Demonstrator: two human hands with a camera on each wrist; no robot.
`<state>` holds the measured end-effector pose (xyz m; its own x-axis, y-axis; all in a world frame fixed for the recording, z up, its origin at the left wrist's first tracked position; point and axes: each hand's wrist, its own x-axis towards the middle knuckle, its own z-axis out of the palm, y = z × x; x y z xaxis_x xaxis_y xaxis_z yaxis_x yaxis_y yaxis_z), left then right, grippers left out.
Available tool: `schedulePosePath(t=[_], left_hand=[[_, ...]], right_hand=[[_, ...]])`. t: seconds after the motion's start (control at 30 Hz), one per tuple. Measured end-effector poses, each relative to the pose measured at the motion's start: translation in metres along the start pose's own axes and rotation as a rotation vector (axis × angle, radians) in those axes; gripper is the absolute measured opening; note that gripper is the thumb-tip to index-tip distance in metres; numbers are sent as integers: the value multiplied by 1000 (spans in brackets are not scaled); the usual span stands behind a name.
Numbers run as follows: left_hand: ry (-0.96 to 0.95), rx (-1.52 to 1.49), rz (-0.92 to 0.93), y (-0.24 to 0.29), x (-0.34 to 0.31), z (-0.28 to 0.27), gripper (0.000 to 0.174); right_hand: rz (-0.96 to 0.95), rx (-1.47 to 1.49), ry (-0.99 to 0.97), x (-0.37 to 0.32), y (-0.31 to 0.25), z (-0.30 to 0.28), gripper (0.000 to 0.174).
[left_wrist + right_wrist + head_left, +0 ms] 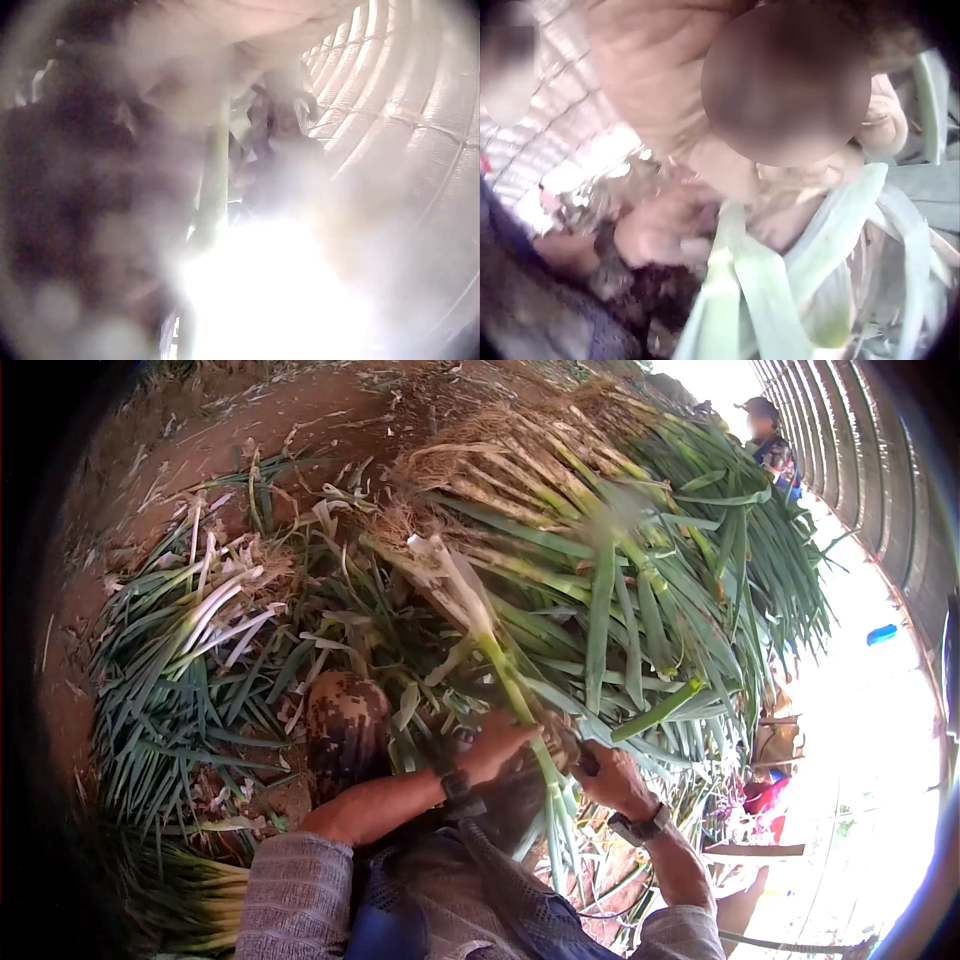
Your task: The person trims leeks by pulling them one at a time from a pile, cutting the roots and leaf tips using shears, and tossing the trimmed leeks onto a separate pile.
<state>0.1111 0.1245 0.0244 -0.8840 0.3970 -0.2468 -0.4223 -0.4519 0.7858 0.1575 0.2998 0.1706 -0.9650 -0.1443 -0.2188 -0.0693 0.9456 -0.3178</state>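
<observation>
In the head view my left hand [500, 745] grips a large green onion [500, 660] around its green stalk. The onion's white root end points up and away, and its leaves hang down toward my lap. Close by on the right, my right hand [615, 780] has its fingers curled round a small dark handle [588, 760]; I cannot tell what tool it belongs to. The right wrist view shows the right hand [667, 75] partly covered by a blurred disc, over broad green leaves [761, 300]. Glare washes out much of the left wrist view, where a pale stalk [216, 172] runs below the hand.
A big heap of untrimmed green onions [570, 510] lies ahead, roots toward the left. Cleaned ones with white stems [215, 610] are piled at the left, beside my boot [347, 725]. Another person [770, 445] is at the far right, near the ribbed wall [870, 460].
</observation>
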Motion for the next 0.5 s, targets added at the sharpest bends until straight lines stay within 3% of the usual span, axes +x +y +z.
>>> schedulePosePath(t=[0.1,0.2,0.27,0.3,0.37,0.4,0.5], left_hand=[[1,-22,31,0,-2,0,25],[-58,-38,-119,21,-18,11,24],[-147,-111,86,27,-23,14,20],[-142,-110,87,18,-21,12,20],[-21,65,-82,-5,-10,8,19],[-21,63,-79,3,-14,10,19],[6,55,-118,26,-31,14,17]], right_hand=[[-52,-28,-44,-4,-14,-5,25],[-44,-69,-48,7,-1,4,27],[-29,17,1,15,-7,4,26],[-34,20,-2,19,-6,6,26],[-52,39,87,25,-2,9,27],[3,-46,-1,23,-14,0,29],[-68,41,-46,16,-18,-2,29]])
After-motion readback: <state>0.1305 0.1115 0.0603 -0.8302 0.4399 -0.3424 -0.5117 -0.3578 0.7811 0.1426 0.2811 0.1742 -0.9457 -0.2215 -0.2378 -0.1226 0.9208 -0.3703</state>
